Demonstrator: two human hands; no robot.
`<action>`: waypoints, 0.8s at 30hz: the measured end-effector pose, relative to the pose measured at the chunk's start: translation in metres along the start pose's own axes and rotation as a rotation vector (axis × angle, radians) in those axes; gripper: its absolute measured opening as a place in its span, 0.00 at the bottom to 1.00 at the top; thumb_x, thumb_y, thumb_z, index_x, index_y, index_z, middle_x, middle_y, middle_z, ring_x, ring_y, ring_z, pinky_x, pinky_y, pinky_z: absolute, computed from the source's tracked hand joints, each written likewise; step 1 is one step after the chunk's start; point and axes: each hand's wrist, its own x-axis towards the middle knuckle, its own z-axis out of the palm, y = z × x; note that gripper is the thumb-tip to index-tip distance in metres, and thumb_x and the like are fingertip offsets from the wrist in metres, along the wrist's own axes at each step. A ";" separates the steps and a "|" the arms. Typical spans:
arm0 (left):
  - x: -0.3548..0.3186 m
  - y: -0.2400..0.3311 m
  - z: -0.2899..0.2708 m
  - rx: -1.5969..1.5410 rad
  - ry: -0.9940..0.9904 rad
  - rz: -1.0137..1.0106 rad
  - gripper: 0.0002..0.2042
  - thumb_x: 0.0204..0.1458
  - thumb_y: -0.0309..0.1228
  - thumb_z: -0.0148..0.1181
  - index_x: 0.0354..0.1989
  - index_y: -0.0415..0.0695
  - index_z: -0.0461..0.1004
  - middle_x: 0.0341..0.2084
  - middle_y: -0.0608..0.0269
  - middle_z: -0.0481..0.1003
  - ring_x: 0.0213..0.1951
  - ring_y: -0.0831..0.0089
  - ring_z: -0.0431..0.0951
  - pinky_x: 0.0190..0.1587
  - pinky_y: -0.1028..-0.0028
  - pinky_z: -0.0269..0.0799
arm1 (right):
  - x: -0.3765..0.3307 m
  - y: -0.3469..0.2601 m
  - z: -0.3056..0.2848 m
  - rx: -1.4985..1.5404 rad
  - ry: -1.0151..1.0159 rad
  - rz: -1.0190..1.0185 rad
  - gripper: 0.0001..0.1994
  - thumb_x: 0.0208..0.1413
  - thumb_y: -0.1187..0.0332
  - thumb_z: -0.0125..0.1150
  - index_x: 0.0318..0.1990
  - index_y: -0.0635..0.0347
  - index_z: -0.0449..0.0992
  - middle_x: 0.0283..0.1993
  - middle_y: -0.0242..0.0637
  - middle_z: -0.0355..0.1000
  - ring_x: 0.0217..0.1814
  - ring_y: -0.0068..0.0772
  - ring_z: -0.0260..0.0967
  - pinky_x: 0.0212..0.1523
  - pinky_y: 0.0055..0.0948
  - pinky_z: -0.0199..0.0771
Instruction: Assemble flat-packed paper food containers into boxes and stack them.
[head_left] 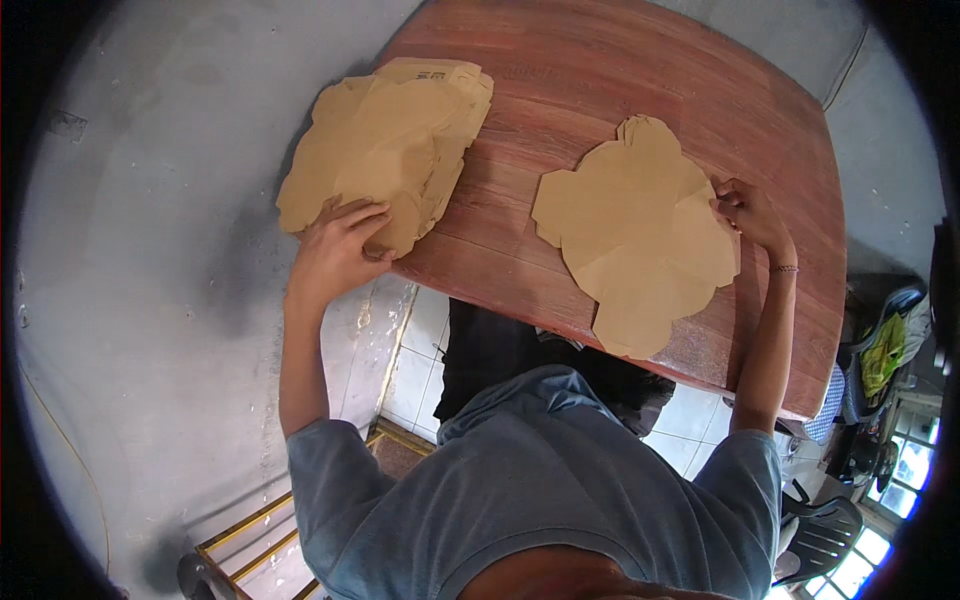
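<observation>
Two piles of flat brown die-cut cardboard blanks with rounded flaps lie on a reddish-brown wooden table [560, 70]. The thicker cardboard stack [370, 130] is at the far left. My left hand [340, 245] rests on its near edge, fingers on the top sheet and thumb held apart from them. In front of me on the right lies the other cardboard stack [640, 235], its flaps fanned slightly out of line. My right hand [750, 212] is at its right edge, fingers curled and pinching the upper right flap. How many sheets are in the pinch is hidden.
A grey wall [160, 200] runs close along the table's left side. Below left stands a yellow metal-framed rack [260, 520]. A dark plastic chair [825, 535] and a chair with a yellow-green cloth [882, 355] are at the right, above a white tiled floor [690, 415].
</observation>
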 end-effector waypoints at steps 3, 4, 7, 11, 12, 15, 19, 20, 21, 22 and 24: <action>0.000 0.001 0.003 0.065 -0.019 -0.024 0.22 0.44 0.35 0.73 0.50 0.46 0.83 0.52 0.66 0.81 0.60 0.62 0.76 0.63 0.58 0.71 | -0.001 -0.001 -0.001 0.024 0.003 -0.002 0.20 0.56 0.59 0.70 0.47 0.67 0.78 0.35 0.44 0.80 0.36 0.31 0.75 0.38 0.33 0.74; -0.002 0.000 0.005 0.087 -0.045 -0.011 0.23 0.44 0.35 0.73 0.52 0.47 0.82 0.54 0.66 0.80 0.60 0.62 0.75 0.62 0.58 0.72 | -0.002 -0.004 -0.002 0.026 -0.003 0.007 0.20 0.56 0.59 0.70 0.47 0.67 0.77 0.34 0.44 0.80 0.36 0.30 0.75 0.37 0.34 0.73; 0.003 -0.002 0.001 0.091 -0.119 0.049 0.29 0.42 0.35 0.74 0.57 0.50 0.79 0.61 0.66 0.75 0.63 0.59 0.73 0.64 0.57 0.71 | 0.002 0.001 -0.002 -0.085 0.022 -0.004 0.20 0.56 0.58 0.70 0.47 0.66 0.77 0.34 0.43 0.79 0.35 0.30 0.74 0.38 0.34 0.73; 0.007 -0.018 -0.008 0.140 -0.181 0.119 0.40 0.37 0.34 0.77 0.66 0.55 0.72 0.71 0.65 0.64 0.69 0.57 0.65 0.67 0.57 0.69 | 0.003 0.008 -0.002 -0.022 0.010 -0.023 0.21 0.56 0.57 0.70 0.47 0.66 0.77 0.34 0.45 0.79 0.36 0.32 0.75 0.39 0.35 0.73; 0.006 -0.023 -0.009 0.142 -0.182 0.119 0.40 0.37 0.34 0.77 0.66 0.55 0.72 0.71 0.65 0.64 0.69 0.57 0.65 0.67 0.57 0.69 | 0.003 0.008 -0.001 -0.012 0.005 -0.019 0.21 0.56 0.57 0.70 0.47 0.66 0.77 0.34 0.45 0.79 0.37 0.32 0.75 0.40 0.35 0.73; 0.006 -0.032 -0.011 0.156 -0.215 0.061 0.43 0.37 0.39 0.78 0.68 0.56 0.69 0.72 0.64 0.61 0.70 0.58 0.64 0.67 0.55 0.69 | -0.001 -0.002 -0.001 -0.021 0.011 -0.001 0.21 0.56 0.57 0.70 0.47 0.67 0.77 0.36 0.47 0.80 0.38 0.34 0.76 0.41 0.36 0.73; 0.007 -0.049 0.011 0.309 -0.147 0.258 0.39 0.45 0.36 0.73 0.69 0.51 0.67 0.70 0.59 0.65 0.68 0.57 0.68 0.65 0.58 0.71 | 0.002 0.000 0.001 -0.001 0.021 -0.013 0.21 0.57 0.57 0.70 0.47 0.67 0.77 0.39 0.50 0.81 0.41 0.36 0.79 0.42 0.36 0.74; 0.005 -0.056 0.022 0.424 -0.089 0.363 0.35 0.48 0.34 0.70 0.69 0.48 0.67 0.69 0.57 0.66 0.66 0.57 0.71 0.64 0.60 0.73 | 0.002 0.001 0.001 -0.004 0.019 -0.021 0.21 0.57 0.57 0.70 0.47 0.67 0.77 0.39 0.50 0.81 0.41 0.36 0.79 0.42 0.36 0.74; 0.007 -0.060 0.026 0.426 -0.087 0.357 0.35 0.48 0.34 0.70 0.69 0.48 0.67 0.69 0.57 0.66 0.66 0.57 0.71 0.64 0.60 0.73 | 0.001 0.002 0.001 -0.027 0.026 -0.015 0.21 0.57 0.58 0.69 0.48 0.67 0.77 0.40 0.51 0.82 0.41 0.37 0.79 0.43 0.36 0.74; 0.008 -0.064 0.030 0.387 -0.019 0.389 0.31 0.51 0.31 0.67 0.67 0.45 0.68 0.65 0.54 0.71 0.62 0.57 0.75 0.60 0.62 0.76 | 0.001 0.001 0.002 -0.050 0.034 -0.010 0.20 0.57 0.58 0.69 0.48 0.67 0.77 0.41 0.52 0.82 0.42 0.37 0.79 0.43 0.36 0.74; 0.008 -0.066 0.033 0.349 0.053 0.422 0.28 0.54 0.28 0.64 0.65 0.43 0.69 0.60 0.52 0.75 0.57 0.56 0.79 0.56 0.64 0.79 | 0.002 0.000 0.001 -0.052 0.023 -0.003 0.21 0.57 0.58 0.69 0.48 0.67 0.77 0.41 0.51 0.82 0.42 0.37 0.79 0.43 0.36 0.74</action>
